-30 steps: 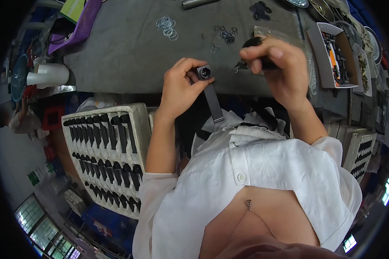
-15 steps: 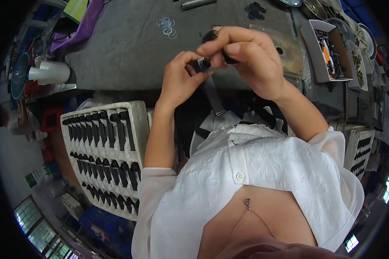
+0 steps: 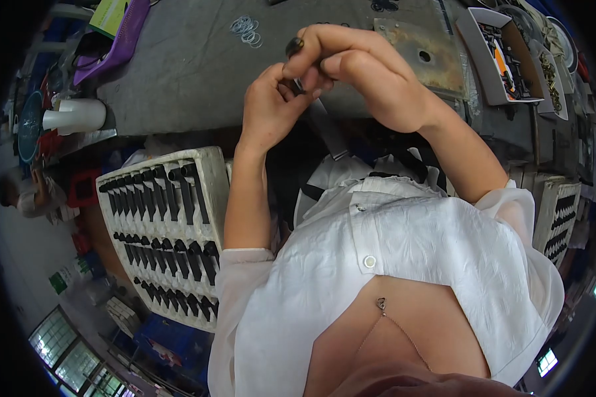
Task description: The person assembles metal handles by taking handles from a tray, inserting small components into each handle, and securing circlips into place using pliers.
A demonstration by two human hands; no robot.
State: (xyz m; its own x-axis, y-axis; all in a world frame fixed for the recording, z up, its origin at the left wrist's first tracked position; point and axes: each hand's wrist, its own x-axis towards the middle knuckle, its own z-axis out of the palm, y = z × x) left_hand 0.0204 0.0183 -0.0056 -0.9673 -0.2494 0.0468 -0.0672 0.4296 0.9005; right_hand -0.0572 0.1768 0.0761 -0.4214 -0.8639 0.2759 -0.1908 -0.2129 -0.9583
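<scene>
My left hand (image 3: 270,109) is closed round the head of a black part (image 3: 327,129), whose long flat bar hangs down over the table's front edge. Right against it, my right hand (image 3: 372,76) grips a dark-handled tool (image 3: 295,46); one rounded handle end sticks out above the fingers. The tool's tip and the opening of the part are hidden behind my fingers. Beyond my left hand, thin metal rings (image 3: 246,30) lie in a loose pile on the grey table (image 3: 172,73).
A stained metal plate (image 3: 424,56) and a white box of small parts (image 3: 500,59) are at the right. A purple basket (image 3: 122,40) and white cups (image 3: 79,115) stand left. Below is a foam tray (image 3: 208,178) of black parts. Another person (image 3: 33,195) is far left.
My right hand has moved left with the tool, from beside the part onto its head at my left hand. The view has shifted slightly.
</scene>
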